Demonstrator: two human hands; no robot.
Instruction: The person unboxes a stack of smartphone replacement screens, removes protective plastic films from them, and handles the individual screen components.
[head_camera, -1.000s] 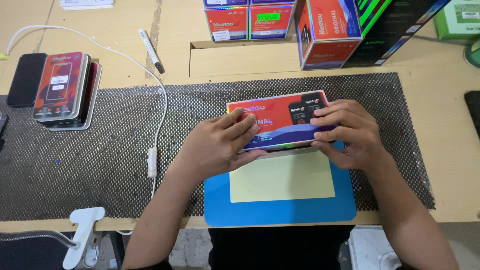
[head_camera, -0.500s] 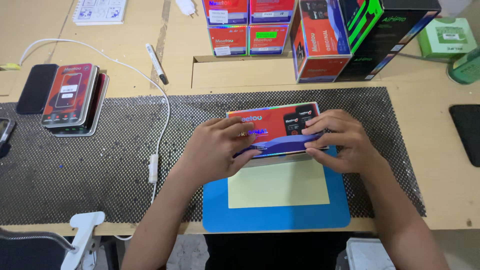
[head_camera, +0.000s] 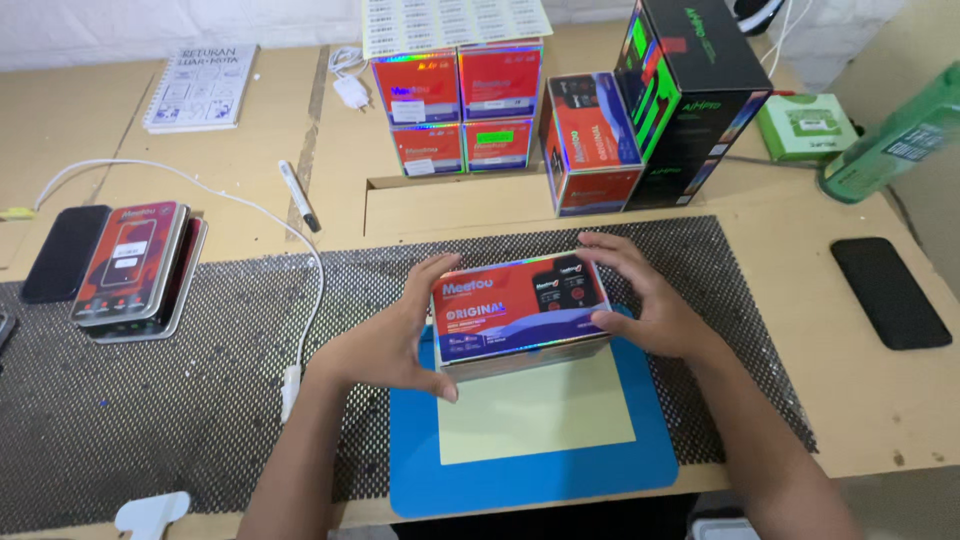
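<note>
A red and blue glossy box (head_camera: 520, 310) stands on the back edge of a blue mat (head_camera: 530, 470) with a pale yellow sheet (head_camera: 535, 415) on it. My left hand (head_camera: 395, 335) grips the box's left end, thumb under its lower corner. My right hand (head_camera: 645, 300) clasps its right end, fingers spread over the top and side. The box sits level between both hands, its printed face tilted toward me.
A black mesh mat (head_camera: 180, 400) covers the wooden table. Stacked red boxes (head_camera: 460, 105), a red box (head_camera: 590, 140) and a tall black box (head_camera: 690, 90) stand behind. Flat packs (head_camera: 135, 265), a white cable (head_camera: 300, 330), a marker (head_camera: 298, 195), a notebook (head_camera: 200, 85), a black phone (head_camera: 890, 290) and a green bottle (head_camera: 890, 135) lie around.
The box has been turned up so its printed face tilts toward me, both hands shifting out to its ends. The camera has tilted up, showing more of the table's back.
</note>
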